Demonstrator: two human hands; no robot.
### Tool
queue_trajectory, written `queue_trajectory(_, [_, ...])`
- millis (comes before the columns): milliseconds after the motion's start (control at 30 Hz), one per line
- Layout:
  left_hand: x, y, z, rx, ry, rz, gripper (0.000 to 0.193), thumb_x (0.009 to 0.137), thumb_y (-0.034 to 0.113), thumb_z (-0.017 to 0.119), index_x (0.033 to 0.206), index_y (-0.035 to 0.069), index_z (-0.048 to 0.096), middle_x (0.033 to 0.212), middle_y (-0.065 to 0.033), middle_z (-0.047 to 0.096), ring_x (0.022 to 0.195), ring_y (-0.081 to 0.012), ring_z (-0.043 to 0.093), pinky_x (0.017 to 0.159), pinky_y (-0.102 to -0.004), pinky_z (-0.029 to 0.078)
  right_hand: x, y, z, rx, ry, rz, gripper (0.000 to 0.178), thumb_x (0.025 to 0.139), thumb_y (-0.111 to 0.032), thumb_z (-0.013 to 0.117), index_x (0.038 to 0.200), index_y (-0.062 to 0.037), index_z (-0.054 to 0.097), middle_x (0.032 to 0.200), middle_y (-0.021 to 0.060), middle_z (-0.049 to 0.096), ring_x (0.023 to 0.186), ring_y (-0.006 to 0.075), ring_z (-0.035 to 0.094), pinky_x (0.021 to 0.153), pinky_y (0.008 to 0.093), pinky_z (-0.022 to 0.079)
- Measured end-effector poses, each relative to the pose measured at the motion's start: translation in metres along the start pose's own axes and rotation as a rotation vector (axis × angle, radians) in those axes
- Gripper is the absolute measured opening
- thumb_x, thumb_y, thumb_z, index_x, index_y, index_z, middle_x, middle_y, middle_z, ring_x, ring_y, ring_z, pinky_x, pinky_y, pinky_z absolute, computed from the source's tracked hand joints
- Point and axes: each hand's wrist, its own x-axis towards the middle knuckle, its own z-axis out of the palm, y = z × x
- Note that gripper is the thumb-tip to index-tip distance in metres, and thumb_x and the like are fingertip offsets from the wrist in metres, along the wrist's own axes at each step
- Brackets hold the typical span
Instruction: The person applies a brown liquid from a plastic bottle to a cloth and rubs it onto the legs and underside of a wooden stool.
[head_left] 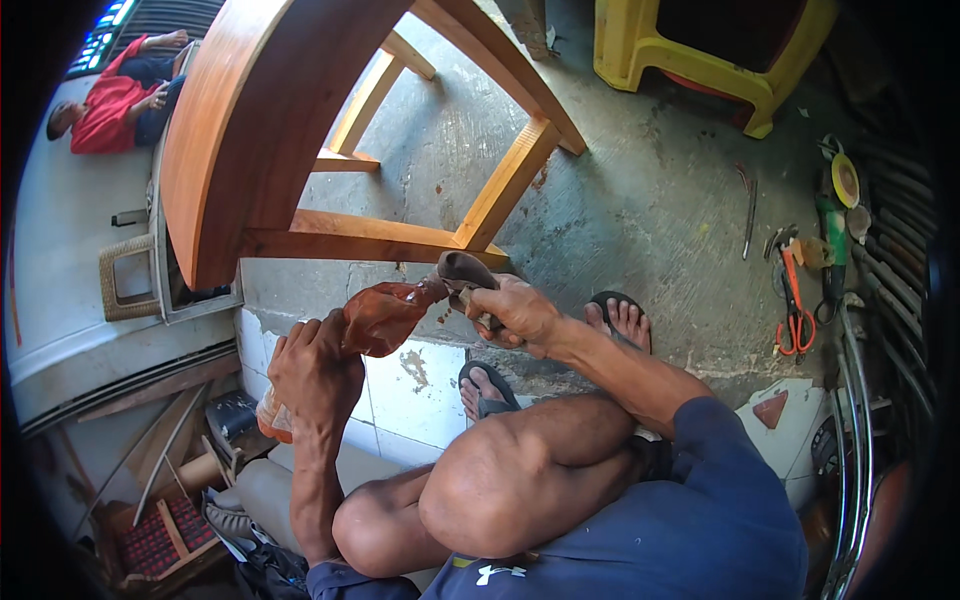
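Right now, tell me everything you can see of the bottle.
The bottle looks like thin, see-through plastic, with what appears to be reddish-brown liquid inside. It slants, neck toward the picture's upper right, base lower left. The left hand grips its middle, hiding that part. Its mouth is at the dark cloth in the right hand; contact is unclear.

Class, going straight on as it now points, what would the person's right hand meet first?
Beyond the dark cloth it holds, the right hand would probably meet the reddish bottle, though depth is unclear.
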Motion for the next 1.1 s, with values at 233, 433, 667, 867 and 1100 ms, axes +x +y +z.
queue_trajectory(233, [0.007,0.000,-0.015,0.138,-0.061,0.052,0.015,0.080,0.016,0.068,0.092,0.009,0.071,0.074,-0.0091,0.066,0.073,-0.0302,0.064,0.069,-0.0417,0.050,-0.010,-0.007,0.007,-0.020,0.014,-0.050,0.022,0.083,-0.021,0.060,0.097,-0.0038,0.062,0.063,0.0046,0.057,0.038,0.0063,0.038,0.035,0.0238,0.027])
queue_trajectory(433, [0.015,0.009,-0.027,0.182,-0.062,0.087,0.012,0.080,0.017,0.068,0.089,0.009,0.069,0.074,-0.0090,0.065,0.074,-0.0306,0.065,0.070,-0.0424,0.050,-0.012,-0.010,0.010,-0.114,0.082,-0.185,0.024,0.084,-0.022,0.060,0.099,-0.0031,0.062,0.065,0.0030,0.056,0.045,0.0053,0.045,0.038,0.0216,0.029])
queue_trajectory(667, [0.022,0.014,-0.028,0.195,-0.074,0.089,0.012,0.080,0.019,0.070,0.087,0.009,0.068,0.073,-0.0093,0.065,0.075,-0.0310,0.066,0.070,-0.0433,0.050,-0.019,-0.013,0.005,-0.088,0.052,-0.169,0.024,0.086,-0.023,0.059,0.099,-0.0035,0.062,0.066,0.0026,0.056,0.047,0.0060,0.048,0.038,0.0220,0.030])
queue_trajectory(867, [0.025,0.018,-0.031,0.203,-0.098,0.087,0.012,0.080,0.019,0.070,0.085,0.009,0.068,0.074,-0.0098,0.066,0.075,-0.0313,0.066,0.070,-0.0437,0.050,-0.028,-0.018,0.004,-0.043,0.032,-0.211,0.021,0.086,-0.025,0.060,0.090,-0.0044,0.061,0.067,0.0023,0.056,0.051,0.0084,0.050,0.043,0.0255,0.034])
queue_trajectory(1100, [0.025,0.019,-0.033,0.187,-0.084,0.084,0.012,0.079,0.019,0.070,0.086,0.008,0.068,0.075,-0.0103,0.066,0.075,-0.0313,0.066,0.070,-0.0435,0.050,-0.019,-0.012,0.002,0.006,0.001,-0.169,0.019,0.086,-0.020,0.059,0.097,-0.0047,0.059,0.067,0.0022,0.056,0.045,0.0041,0.042,0.036,0.0201,0.027])
